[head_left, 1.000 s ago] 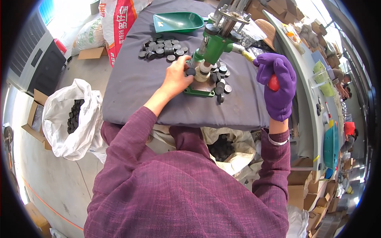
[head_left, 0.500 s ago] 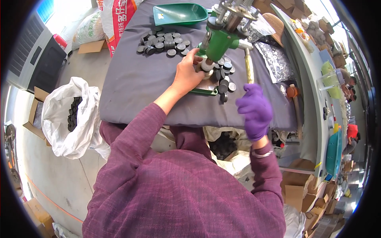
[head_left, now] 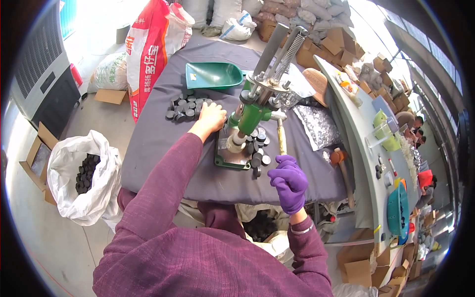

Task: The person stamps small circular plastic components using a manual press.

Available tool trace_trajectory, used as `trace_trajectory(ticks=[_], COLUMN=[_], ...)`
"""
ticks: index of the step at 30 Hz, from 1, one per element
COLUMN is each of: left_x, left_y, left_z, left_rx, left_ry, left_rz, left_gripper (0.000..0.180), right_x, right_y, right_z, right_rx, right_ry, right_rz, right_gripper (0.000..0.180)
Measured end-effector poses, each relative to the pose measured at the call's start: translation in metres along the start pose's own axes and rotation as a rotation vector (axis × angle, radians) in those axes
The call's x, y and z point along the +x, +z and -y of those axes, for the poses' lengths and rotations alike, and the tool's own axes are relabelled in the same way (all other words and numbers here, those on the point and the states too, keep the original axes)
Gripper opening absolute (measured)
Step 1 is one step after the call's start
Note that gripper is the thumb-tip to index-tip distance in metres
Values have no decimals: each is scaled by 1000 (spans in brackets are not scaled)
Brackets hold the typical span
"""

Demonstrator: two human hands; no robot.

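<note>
Left hand [head_left: 212, 118] bare, fingers curled down onto pile of black discs [head_left: 185, 108] on grey tabletop [head_left: 163, 148]; what it pinches cannot tell. Right hand [head_left: 289, 182] in purple glove, fist wrapped round lower end of press lever [head_left: 281, 138]. Green press [head_left: 252, 116] upright mid-tabletop, more discs scattered at its base. Green scoop [head_left: 213, 75] beyond pile. White sack [head_left: 84, 183] of discs on floor, left.

A green hand press [head_left: 252, 119] stands upright on grey cloth, black round discs [head_left: 187, 108] scattered beside it.
</note>
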State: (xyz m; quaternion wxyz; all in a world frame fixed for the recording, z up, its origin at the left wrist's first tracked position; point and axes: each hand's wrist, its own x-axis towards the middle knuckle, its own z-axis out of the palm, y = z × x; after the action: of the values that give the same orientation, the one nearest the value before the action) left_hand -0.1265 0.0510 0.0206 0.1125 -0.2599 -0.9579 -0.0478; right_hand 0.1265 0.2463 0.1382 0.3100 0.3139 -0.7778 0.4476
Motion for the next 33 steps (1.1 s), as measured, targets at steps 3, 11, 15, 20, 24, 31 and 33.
trace_trajectory(ticks=[3, 11, 15, 20, 24, 31, 33], left_x=[-16, -82, -101, -104, -126, -149, -133], left_y=[3, -16, -18, -26, -17, -31, -40], left_z=[8, 27, 40, 14, 11, 17, -3], left_rx=[-57, -140, -291, -413, -250, -439, -316], left_ry=[109, 330, 218, 109, 27, -36, 73], left_rz=[-142, -182, -424, -557, -459, -424, -673], left_gripper=[20, 32, 36, 23, 29, 29, 30], right_x=[2, 3, 7, -5, -8, 5, -5], right_y=[-1, 0, 10, -10, 0, 17, -7], right_z=[0, -7, 0, 12, -7, -7, 19], right_rx=[0, 53, 12, -52, 8, 81, -74], right_ry=[-2, 49, 27, 61, -84, -173, 128], right_rz=[-19, -64, -50, -36, -72, -14, 25], right_gripper=[7, 21, 14, 13, 18, 14, 20])
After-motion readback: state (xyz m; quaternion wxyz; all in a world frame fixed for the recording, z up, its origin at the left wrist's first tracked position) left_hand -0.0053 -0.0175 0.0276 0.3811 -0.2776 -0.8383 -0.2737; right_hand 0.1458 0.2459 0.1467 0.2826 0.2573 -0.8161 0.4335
